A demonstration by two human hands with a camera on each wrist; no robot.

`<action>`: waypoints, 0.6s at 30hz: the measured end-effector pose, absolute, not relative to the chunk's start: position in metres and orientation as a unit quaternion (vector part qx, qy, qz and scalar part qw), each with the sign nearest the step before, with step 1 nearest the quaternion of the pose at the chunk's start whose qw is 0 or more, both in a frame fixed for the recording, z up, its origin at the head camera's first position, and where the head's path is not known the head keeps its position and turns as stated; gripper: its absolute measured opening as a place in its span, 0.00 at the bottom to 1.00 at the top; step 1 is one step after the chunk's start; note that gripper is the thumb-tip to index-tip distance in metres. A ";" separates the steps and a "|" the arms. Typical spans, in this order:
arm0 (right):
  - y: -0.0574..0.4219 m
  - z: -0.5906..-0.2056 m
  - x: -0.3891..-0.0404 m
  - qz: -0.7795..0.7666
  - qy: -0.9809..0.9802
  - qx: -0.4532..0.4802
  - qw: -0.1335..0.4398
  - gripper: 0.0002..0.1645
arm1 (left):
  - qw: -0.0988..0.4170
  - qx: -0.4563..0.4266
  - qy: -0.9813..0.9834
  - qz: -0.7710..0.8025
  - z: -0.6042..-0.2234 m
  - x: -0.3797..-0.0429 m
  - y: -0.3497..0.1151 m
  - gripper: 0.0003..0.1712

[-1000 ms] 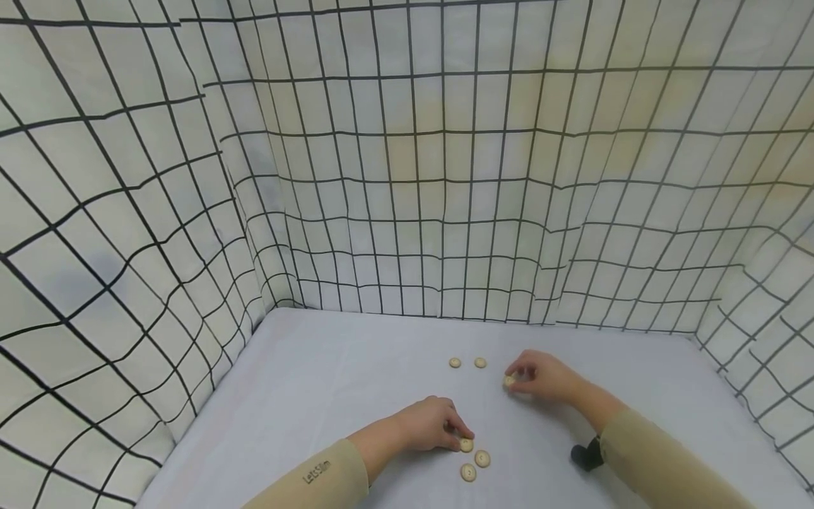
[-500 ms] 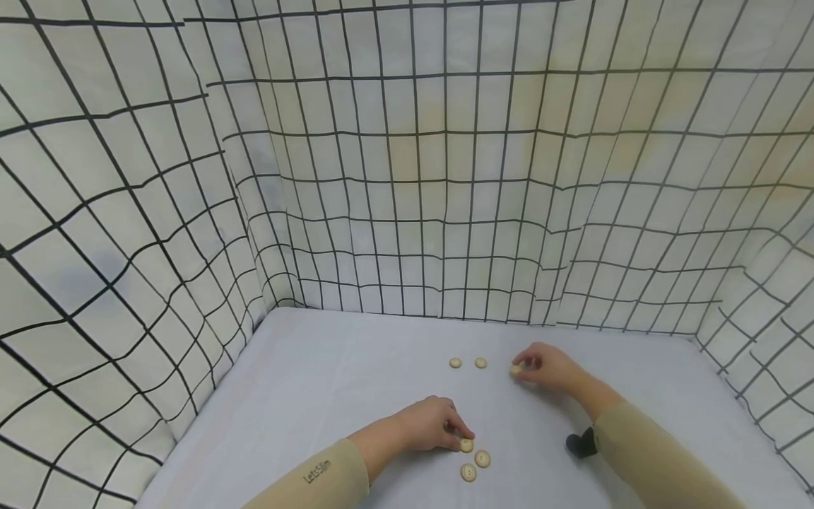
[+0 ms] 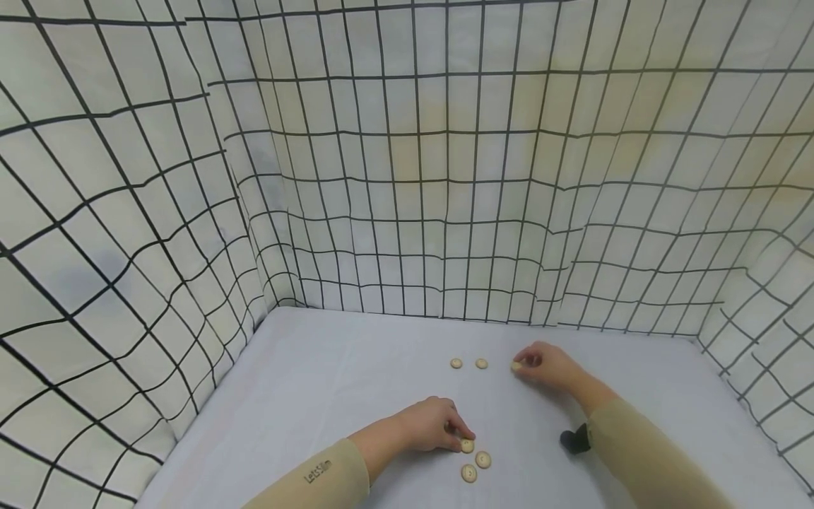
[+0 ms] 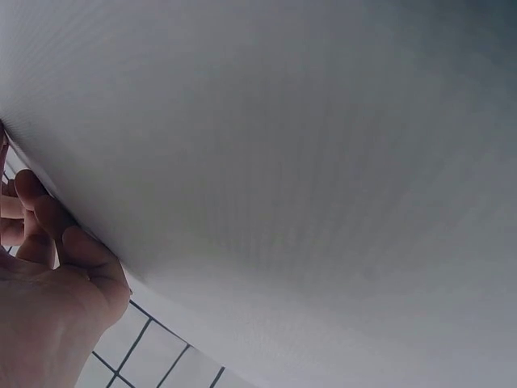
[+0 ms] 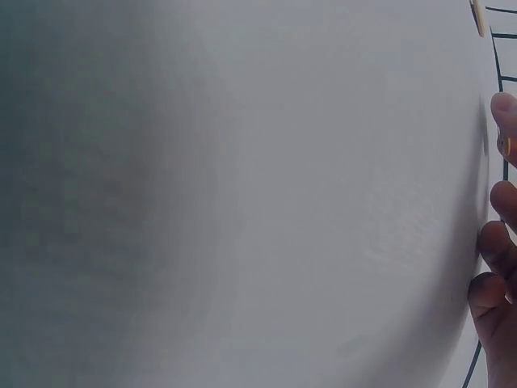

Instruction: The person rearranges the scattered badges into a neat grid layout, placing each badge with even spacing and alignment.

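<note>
In the head view, my left hand rests on the table near its front, thumb and index finger pinching the edges of a beige round button. Two similar buttons lie just in front of it: one button to the right, another button nearer me. Farther back on the right, my right hand pinches a button by its edge at the tabletop. To its left, two buttons, a nearer button and a farther-left button, form a row with it. Both wrist views show mostly white cloth, fingers at the edge.
A white cloth covers the table. White walls with a black grid enclose its back and sides. A small black device sits at my right wrist, by the beige sleeve.
My right hand has moved its button back and slightly right, level with the two buttons in the row. My left hand and the buttons near it have stayed put.
</note>
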State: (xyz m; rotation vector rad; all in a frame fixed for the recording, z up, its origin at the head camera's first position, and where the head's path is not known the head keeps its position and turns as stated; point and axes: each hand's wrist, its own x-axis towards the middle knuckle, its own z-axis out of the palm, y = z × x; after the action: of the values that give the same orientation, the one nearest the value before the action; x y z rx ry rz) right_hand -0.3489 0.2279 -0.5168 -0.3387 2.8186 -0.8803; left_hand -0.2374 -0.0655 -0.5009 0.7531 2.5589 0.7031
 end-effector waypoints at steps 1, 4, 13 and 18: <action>0.227 -0.517 -0.349 -0.295 0.945 -0.115 0.084 0.15 | 0.191 0.268 0.910 0.251 -0.501 -0.237 -0.066 0.14; 0.225 -0.518 -0.351 -0.294 0.946 -0.111 0.083 0.15 | 0.191 0.267 0.911 0.252 -0.501 -0.237 -0.066 0.14; 0.222 -0.519 -0.353 -0.298 0.944 -0.117 0.082 0.16 | 0.195 0.268 0.908 0.255 -0.500 -0.237 -0.067 0.14; 0.218 -0.520 -0.353 -0.292 0.945 -0.125 0.078 0.15 | 0.197 0.269 0.907 0.258 -0.499 -0.237 -0.067 0.14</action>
State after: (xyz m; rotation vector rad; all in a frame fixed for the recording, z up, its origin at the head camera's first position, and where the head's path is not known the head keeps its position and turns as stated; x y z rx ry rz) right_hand -0.3533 0.2182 -0.5198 -0.3734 2.8293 -0.8751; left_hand -0.2369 -0.0670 -0.4991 0.7523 2.5390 0.7233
